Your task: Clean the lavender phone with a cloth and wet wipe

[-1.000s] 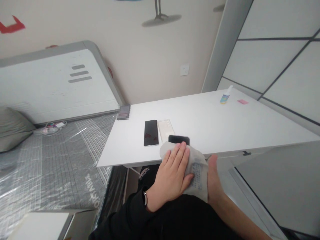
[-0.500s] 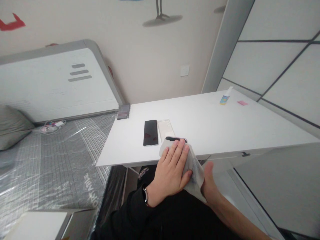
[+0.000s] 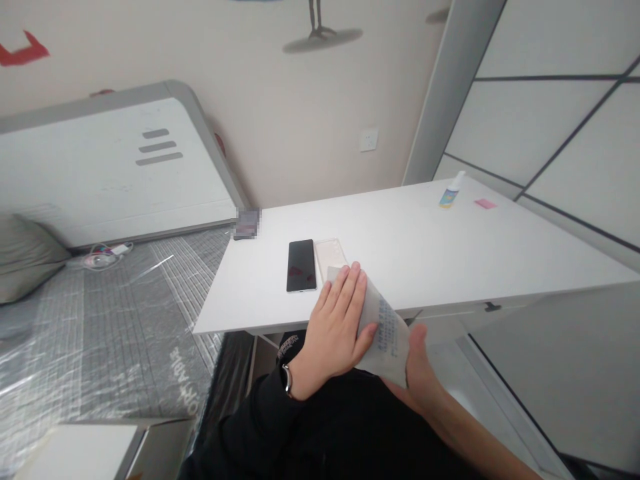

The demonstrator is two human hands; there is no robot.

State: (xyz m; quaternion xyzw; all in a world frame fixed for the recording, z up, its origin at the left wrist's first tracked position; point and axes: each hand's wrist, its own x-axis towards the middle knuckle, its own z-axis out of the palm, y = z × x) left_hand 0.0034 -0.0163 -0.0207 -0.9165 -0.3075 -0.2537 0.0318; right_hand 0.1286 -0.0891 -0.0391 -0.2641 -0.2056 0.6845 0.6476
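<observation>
At the near edge of the white table (image 3: 425, 247), the left hand (image 3: 336, 327) lies flat on a pale cloth (image 3: 383, 330), fingers (image 3: 350, 287) extended and pressed together, palm down; the cloth covers whatever lies beneath it, so nothing under it can be identified; the right hand (image 3: 419, 363) supports the cloth's lower end from below the table edge, thumb raised against the fabric, its remaining fingers hidden, so their curl cannot be told. Just left of the cloth lie a black phone (image 3: 301, 265), screen up, and a translucent phone case (image 3: 331, 253), whose near end the cloth and fingertips touch; a small spray bottle (image 3: 451, 190) and a pink slip (image 3: 485, 203) stand well apart at the far right corner. Risk, as a judgement: the cloth overhangs the table edge, so a hard stroke toward the body could drag anything beneath it off the table; a sideways stroke could push the case against the phone.
</observation>
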